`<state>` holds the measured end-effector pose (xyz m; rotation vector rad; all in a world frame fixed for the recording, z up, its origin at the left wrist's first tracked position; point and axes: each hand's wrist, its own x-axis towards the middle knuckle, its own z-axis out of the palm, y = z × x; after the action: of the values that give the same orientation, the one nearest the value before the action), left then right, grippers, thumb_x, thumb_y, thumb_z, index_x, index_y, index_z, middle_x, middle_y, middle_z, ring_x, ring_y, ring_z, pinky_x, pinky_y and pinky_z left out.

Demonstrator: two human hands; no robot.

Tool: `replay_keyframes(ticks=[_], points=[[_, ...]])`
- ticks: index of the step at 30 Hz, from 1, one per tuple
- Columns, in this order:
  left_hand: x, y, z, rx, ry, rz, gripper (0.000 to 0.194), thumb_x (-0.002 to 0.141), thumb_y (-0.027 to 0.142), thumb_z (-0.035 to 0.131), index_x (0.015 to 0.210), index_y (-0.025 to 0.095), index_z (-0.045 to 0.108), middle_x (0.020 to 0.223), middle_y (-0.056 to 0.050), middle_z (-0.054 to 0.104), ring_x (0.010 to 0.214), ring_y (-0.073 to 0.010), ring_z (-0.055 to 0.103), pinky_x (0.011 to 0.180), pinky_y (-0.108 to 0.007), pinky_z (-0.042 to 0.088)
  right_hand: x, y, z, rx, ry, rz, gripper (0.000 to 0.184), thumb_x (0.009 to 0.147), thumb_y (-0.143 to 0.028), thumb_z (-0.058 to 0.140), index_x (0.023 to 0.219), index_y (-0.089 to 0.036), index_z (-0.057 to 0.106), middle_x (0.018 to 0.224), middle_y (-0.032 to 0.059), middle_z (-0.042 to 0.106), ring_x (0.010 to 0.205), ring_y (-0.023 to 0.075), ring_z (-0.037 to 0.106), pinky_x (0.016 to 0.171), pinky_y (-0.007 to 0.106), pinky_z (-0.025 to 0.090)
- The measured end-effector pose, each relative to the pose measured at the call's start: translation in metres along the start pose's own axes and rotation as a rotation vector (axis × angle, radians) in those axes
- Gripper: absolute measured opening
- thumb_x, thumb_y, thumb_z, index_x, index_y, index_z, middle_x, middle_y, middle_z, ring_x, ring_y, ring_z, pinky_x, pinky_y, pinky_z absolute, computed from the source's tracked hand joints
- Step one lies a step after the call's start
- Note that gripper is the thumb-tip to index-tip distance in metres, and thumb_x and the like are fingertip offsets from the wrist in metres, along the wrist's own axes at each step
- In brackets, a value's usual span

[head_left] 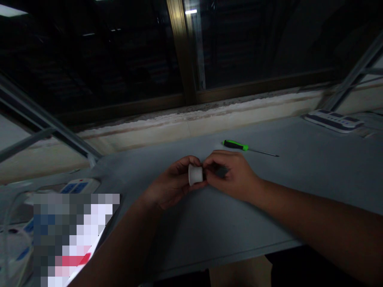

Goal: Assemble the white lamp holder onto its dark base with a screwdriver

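Observation:
My left hand (172, 182) is closed around a small white cup-shaped piece (195, 175), which lies on its side above the table. Its flared rim faces left and its narrower end faces right. At that narrow end, the thumb and fingertips of my right hand (231, 173) are pinched together. A small dark part seems to sit between the fingertips, too dim to identify. Beyond my right hand a screwdriver (249, 148) with a green and black handle rests on the table, its shaft pointing right.
The grey table (227, 235) runs up to a window ledge (185, 124). A power strip (333, 121) lies at the back right. On the left are another power strip (80, 185), cables and a pixelated patch. Slanted metal frame bars (56, 127) stand at both sides.

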<state>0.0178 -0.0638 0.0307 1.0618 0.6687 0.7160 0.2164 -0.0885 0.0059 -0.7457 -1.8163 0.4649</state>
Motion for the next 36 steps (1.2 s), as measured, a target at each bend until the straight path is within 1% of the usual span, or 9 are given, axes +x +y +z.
replay_keyframes(ticks=[5,11,14,19,23,27,31,33,36], points=[[0.001,-0.002,-0.002,0.039,0.01,0.01,0.033,0.07,0.017,0.092,0.089,0.018,0.065,0.086,0.002,0.069,0.078,-0.0097,0.069,0.075,-0.019,0.059,-0.001,-0.001,-0.001,-0.049,0.004,-0.045,0.008,0.082,-0.008,0.062,0.081,-0.016,0.065,0.075,-0.0004,0.061,0.07,0.0098,0.058,0.066,0.024,0.044],[0.002,-0.006,-0.004,0.061,0.011,0.035,0.034,0.069,0.019,0.094,0.088,0.017,0.065,0.084,0.002,0.071,0.073,-0.0093,0.068,0.068,-0.018,0.057,-0.002,-0.001,-0.001,-0.091,-0.011,-0.036,0.008,0.079,-0.007,0.063,0.079,-0.015,0.064,0.073,-0.0014,0.058,0.068,0.0095,0.056,0.065,0.024,0.041],[0.003,-0.007,-0.002,0.104,0.019,0.067,0.035,0.068,0.021,0.094,0.086,0.017,0.065,0.078,0.002,0.071,0.066,-0.0081,0.065,0.063,-0.017,0.054,-0.002,0.0,-0.001,-0.108,-0.014,-0.035,0.008,0.079,-0.008,0.064,0.078,-0.015,0.062,0.072,-0.0018,0.057,0.067,0.0092,0.055,0.064,0.023,0.04],[0.005,-0.01,0.0,0.162,0.059,0.111,0.034,0.07,0.021,0.091,0.088,0.017,0.063,0.074,0.003,0.07,0.063,-0.0078,0.063,0.062,-0.018,0.05,-0.002,0.002,-0.001,-0.116,-0.027,-0.037,0.009,0.077,-0.007,0.063,0.077,-0.015,0.06,0.073,-0.0015,0.058,0.068,0.0091,0.055,0.064,0.023,0.04],[0.004,-0.011,0.001,0.198,0.092,0.109,0.031,0.071,0.017,0.086,0.088,0.018,0.06,0.075,0.004,0.07,0.065,-0.0085,0.064,0.064,-0.021,0.051,-0.002,0.002,-0.003,-0.117,-0.048,-0.035,0.008,0.079,-0.008,0.063,0.077,-0.015,0.059,0.073,-0.0014,0.057,0.067,0.0092,0.055,0.063,0.023,0.04],[0.003,-0.011,-0.001,0.229,0.111,0.111,0.03,0.071,0.016,0.084,0.088,0.018,0.06,0.073,0.004,0.07,0.064,-0.0093,0.065,0.065,-0.022,0.051,-0.003,0.001,-0.004,-0.102,-0.072,-0.039,0.008,0.082,-0.009,0.062,0.077,-0.015,0.061,0.073,-0.0006,0.059,0.066,0.0093,0.058,0.062,0.022,0.042],[0.002,-0.008,-0.002,0.272,0.14,0.132,0.029,0.071,0.017,0.083,0.087,0.019,0.058,0.074,0.003,0.069,0.065,-0.0102,0.065,0.065,-0.023,0.052,-0.002,0.001,-0.003,-0.14,-0.09,-0.035,0.01,0.089,-0.011,0.059,0.082,-0.014,0.066,0.075,0.0008,0.064,0.068,0.01,0.06,0.065,0.023,0.045],[0.001,-0.003,-0.001,0.37,0.183,0.144,0.027,0.072,0.019,0.081,0.089,0.019,0.06,0.074,0.002,0.07,0.067,-0.0112,0.066,0.066,-0.023,0.053,-0.001,0.004,-0.004,-0.157,-0.121,-0.001,0.012,0.092,-0.014,0.06,0.09,-0.015,0.071,0.08,0.0017,0.07,0.071,0.0107,0.064,0.067,0.023,0.047],[-0.001,0.007,-0.006,0.583,0.284,0.172,0.024,0.08,0.027,0.074,0.101,0.018,0.065,0.08,-0.002,0.072,0.072,-0.0147,0.069,0.068,-0.026,0.053,0.003,0.016,-0.013,-0.248,-0.137,0.053,0.02,0.095,-0.017,0.058,0.106,-0.017,0.075,0.096,0.0039,0.078,0.082,0.0136,0.07,0.075,0.026,0.051]])
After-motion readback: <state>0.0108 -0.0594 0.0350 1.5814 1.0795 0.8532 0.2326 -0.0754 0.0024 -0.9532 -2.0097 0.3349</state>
